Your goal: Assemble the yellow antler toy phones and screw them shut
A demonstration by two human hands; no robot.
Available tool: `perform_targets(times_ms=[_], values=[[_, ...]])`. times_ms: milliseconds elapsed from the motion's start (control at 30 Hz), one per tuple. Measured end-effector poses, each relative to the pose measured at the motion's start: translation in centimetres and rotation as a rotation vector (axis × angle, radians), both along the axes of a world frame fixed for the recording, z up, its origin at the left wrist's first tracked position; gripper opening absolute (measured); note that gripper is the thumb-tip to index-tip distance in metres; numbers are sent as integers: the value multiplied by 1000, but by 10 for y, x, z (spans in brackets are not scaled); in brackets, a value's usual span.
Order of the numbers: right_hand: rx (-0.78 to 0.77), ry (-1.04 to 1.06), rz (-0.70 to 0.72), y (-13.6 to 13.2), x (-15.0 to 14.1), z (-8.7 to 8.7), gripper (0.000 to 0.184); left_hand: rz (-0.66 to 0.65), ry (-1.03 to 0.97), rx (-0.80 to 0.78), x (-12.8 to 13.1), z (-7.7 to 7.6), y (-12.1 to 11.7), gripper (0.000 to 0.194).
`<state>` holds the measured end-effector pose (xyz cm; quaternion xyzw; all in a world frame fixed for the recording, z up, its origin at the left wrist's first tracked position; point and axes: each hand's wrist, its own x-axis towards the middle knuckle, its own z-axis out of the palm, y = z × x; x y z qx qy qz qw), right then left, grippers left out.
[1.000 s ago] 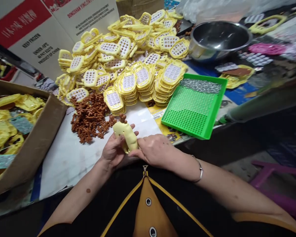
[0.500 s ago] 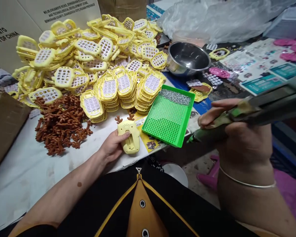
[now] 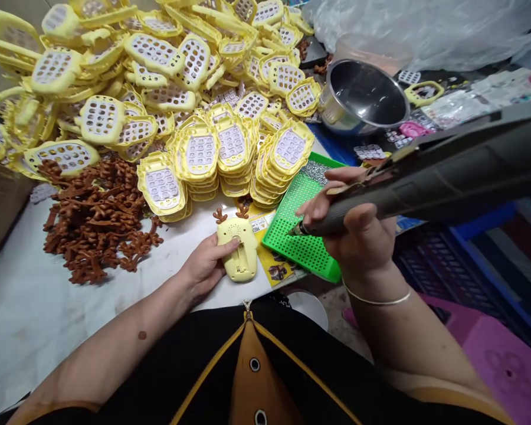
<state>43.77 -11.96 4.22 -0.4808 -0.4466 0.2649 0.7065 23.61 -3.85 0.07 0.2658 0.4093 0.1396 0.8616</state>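
Near the table's front edge, my left hand (image 3: 207,264) grips a pale yellow toy phone (image 3: 243,265) with brown antlers on top. Its back faces up, showing a battery slot and screw holes, and my thumb presses beside the slot. My right hand (image 3: 358,230) is wrapped round a dark electric screwdriver (image 3: 393,195), whose tip points left over the green perforated tray (image 3: 287,203). Small silver screws (image 3: 315,172) lie at the tray's far end, partly hidden by my fingers. Whether a screw sits on the tip is too small to tell.
Yellow shell halves (image 3: 199,150) stand stacked behind the toy, with a large loose heap (image 3: 159,50) beyond. Brown antler pieces (image 3: 97,224) lie piled at left. A steel bowl (image 3: 365,94) is at the back right. A blue crate (image 3: 442,277) stands below at right.
My right hand has swung left with the electric screwdriver, from beside the tray to over it. My left hand still holds the toy phone, and the view has shifted slightly.
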Motion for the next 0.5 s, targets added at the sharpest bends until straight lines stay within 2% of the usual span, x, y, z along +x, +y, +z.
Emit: perform_targets(times_ms=[100,200,500], values=[[78,9,-56,11,-4,-5,33,-16,-14,-10,-1,0,2,41],[113,-30,-37,17,-2,-9,25,-18,21,-9,-1,1,2,40],[16,-124,-56,18,0,-23,30,-35,16,-13,1,1,1,38]])
